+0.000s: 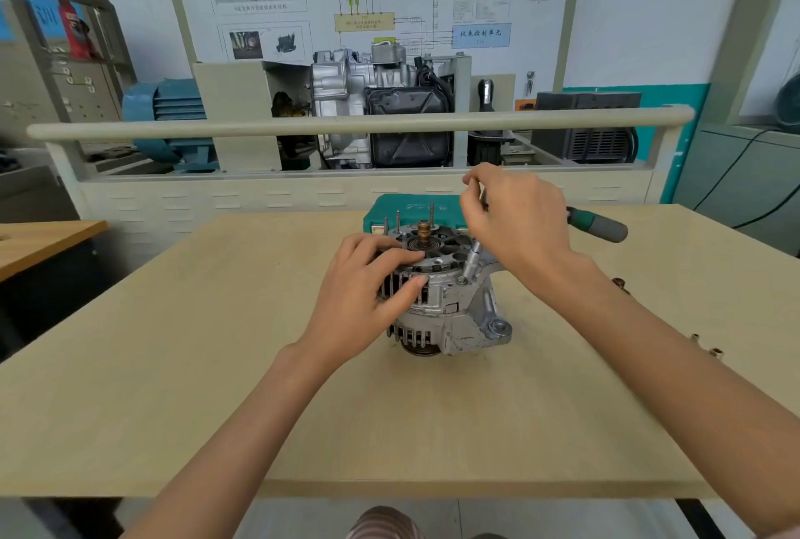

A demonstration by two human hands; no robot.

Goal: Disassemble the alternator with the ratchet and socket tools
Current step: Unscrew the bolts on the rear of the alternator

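Head view. The alternator [441, 291] stands on end near the middle of the wooden table [216, 365], pulley down, rear housing up, with the copper slip-ring shaft and several thin studs sticking up from the top face. Standing it this way puts the housing bolts on top where a socket can drop onto them, so I judge it was set so on purpose.

My left hand [368, 300] rests against the near left flank of the alternator, fingers curled over the rim, thumb pressed on the finned side. It grips the housing, and I read it as a brace against the turning force of the tool.

My right hand [515, 222] hovers above and to the right of the top face, wrist cocked, fingers curled around the head end of the ratchet [599, 224]. The green and grey handle sticks out to the right, beyond the hand. A socket extension [472, 261] runs down at a slant from under the palm to a bolt at the right edge of the housing. Index finger and thumb are pinched up near the top, perhaps on the drive head; the palm hides the exact contact.

Behind the alternator, just touching it in view, lies a green tool case [407, 205]. Small brass-coloured fittings [705, 343] lie well apart near the right table edge, likely removed parts.

Step in hand, as I judge: loosening a housing bolt. Disassembly looks early; the casing halves are not yet split.
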